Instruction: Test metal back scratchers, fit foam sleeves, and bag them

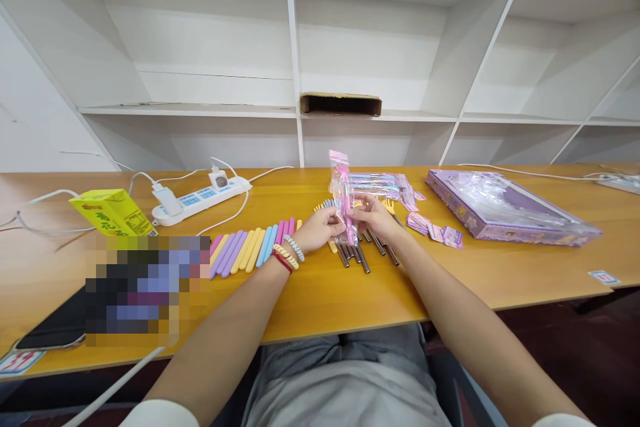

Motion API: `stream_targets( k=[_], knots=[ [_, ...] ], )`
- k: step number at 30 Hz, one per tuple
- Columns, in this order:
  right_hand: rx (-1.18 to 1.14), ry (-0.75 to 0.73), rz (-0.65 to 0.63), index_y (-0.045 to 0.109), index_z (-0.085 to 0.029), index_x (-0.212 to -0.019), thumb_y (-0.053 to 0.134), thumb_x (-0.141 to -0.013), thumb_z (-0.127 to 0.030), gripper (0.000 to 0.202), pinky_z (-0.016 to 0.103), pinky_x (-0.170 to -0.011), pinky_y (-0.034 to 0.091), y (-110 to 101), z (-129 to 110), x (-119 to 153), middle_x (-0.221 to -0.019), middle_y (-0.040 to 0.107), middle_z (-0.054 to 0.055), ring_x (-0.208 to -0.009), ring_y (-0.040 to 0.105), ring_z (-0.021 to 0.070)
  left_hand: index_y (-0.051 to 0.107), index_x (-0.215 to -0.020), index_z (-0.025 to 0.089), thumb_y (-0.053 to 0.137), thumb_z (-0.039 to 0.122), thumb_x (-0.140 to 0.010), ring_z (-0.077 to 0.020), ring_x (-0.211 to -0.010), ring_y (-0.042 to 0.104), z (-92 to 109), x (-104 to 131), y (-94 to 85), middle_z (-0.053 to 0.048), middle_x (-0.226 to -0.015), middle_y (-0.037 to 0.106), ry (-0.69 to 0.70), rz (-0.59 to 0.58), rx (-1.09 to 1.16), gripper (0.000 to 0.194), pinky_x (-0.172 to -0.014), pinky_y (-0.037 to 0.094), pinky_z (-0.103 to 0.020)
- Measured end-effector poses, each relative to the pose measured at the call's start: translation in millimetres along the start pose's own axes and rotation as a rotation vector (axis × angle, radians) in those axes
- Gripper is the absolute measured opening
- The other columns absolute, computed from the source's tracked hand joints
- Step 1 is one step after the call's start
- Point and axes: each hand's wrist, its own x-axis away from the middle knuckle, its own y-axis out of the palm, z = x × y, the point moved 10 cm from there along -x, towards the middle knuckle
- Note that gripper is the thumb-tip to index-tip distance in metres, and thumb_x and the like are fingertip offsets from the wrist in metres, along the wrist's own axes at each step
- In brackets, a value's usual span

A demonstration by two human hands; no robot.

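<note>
Narrow clear plastic pkt (339, 160), slim pink rod (346, 195) inside, prob. plastic, L hand (320, 228) & R hand (375, 218) fingers pinching pkt

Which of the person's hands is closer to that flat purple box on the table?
Right. The right hand holds the pink packet to the left of the purple box, apart from it; the left hand, at the packet's other side, is farther left.

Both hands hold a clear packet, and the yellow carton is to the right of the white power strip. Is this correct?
Not quite: the head view shows the yellow carton left of the white power strip. The left hand and right hand do hold the clear packet.
</note>
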Motion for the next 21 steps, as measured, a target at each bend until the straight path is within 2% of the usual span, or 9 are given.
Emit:
stream_targets(
  k=[4,6,7,9,13,17,19,21],
  knots=[
    [-0.202,-0.006,0.039,0.051,-0.020,-0.087,0.068,-0.069,-0.039,0.031,0.017,-0.032,0.025,-9,-7,0,-0.060,0.057,-0.003,-0.042,0.049,0.0084,0.049,-0.065,0.014,0.069,0.028,-0.064,-0.0094,-0.054,0.053,3,7,20.2,0.001,-0.060,0.056,-0.050,-0.227,0.040,0.024,-0.052,0.041,-0.021],
    [-0.262,0.001,0.095,0.051,-0.018,-0.079,0.067,-0.068,-0.038,0.027,0.017,-0.031,0.023,-20,-8,-1,-0.059,0.055,-0.002,-0.042,0.048,0.0069,0.051,-0.065,0.014,0.070,0.027,-0.064,-0.0092,-0.052,0.053,0,9,23.1,0.001,-0.059,0.056,-0.093,-0.266,0.070,0.023,-0.051,0.040,-0.021],
    [-0.281,0.011,0.133,0.052,-0.017,-0.077,0.068,-0.068,-0.036,0.026,0.017,-0.031,0.023,-26,-6,-2,-0.059,0.055,-0.002,-0.042,0.047,0.0065,0.052,-0.065,0.014,0.069,0.027,-0.064,-0.0094,-0.052,0.053,-1,8,21.1,0.001,-0.058,0.056,-0.116,-0.249,0.083,0.022,-0.050,0.040,-0.021],
    [-0.306,0.045,0.201,0.053,-0.017,-0.076,0.068,-0.066,-0.034,0.025,0.017,-0.031,0.024,-37,-2,-2,-0.060,0.056,-0.002,-0.041,0.046,0.0062,0.052,-0.063,0.014,0.068,0.025,-0.064,-0.0094,-0.049,0.053,-5,5,8.5,0.001,-0.056,0.055,-0.149,-0.129,0.109,0.020,-0.047,0.038,-0.020],
    [-0.319,0.022,0.282,0.052,-0.017,-0.072,0.070,-0.063,-0.031,0.023,0.018,-0.032,0.026,-45,-5,-1,-0.059,0.057,-0.001,-0.042,0.046,0.0068,0.051,-0.065,0.015,0.070,0.023,-0.060,-0.0090,-0.044,0.050,-9,1,-29.3,0.003,-0.051,0.053,-0.127,0.227,0.192,0.021,-0.042,0.036,-0.020],
    [-0.265,-0.031,0.346,0.051,-0.017,-0.069,0.071,-0.060,-0.032,0.027,0.019,-0.033,0.026,-49,-10,2,-0.061,0.057,-0.001,-0.044,0.048,0.0074,0.053,-0.072,0.015,0.073,0.024,-0.057,-0.0113,-0.044,0.053,-13,2,-53.0,0.001,-0.054,0.058,-0.094,0.428,0.238,0.026,-0.040,0.038,-0.021],
    [-0.096,0.010,0.340,0.052,-0.017,-0.069,0.068,-0.063,-0.039,0.028,0.020,-0.034,0.024,-50,-8,3,-0.061,0.058,0.000,-0.044,0.047,0.0084,0.055,-0.072,0.014,0.074,0.021,-0.055,-0.0114,-0.049,0.057,-11,4,-64.3,0.000,-0.058,0.061,-0.049,0.518,0.230,0.027,-0.044,0.042,-0.022],
    [0.251,0.010,0.364,0.052,-0.017,-0.061,0.066,-0.064,-0.045,0.032,0.022,-0.038,0.026,-57,-18,8,-0.054,0.055,0.001,-0.044,0.045,0.0096,0.055,-0.071,0.014,0.076,0.021,-0.054,-0.0122,-0.052,0.059,-10,4,-69.0,-0.001,-0.059,0.062,-0.026,0.538,0.232,0.028,-0.047,0.045,-0.023]
  ],
)
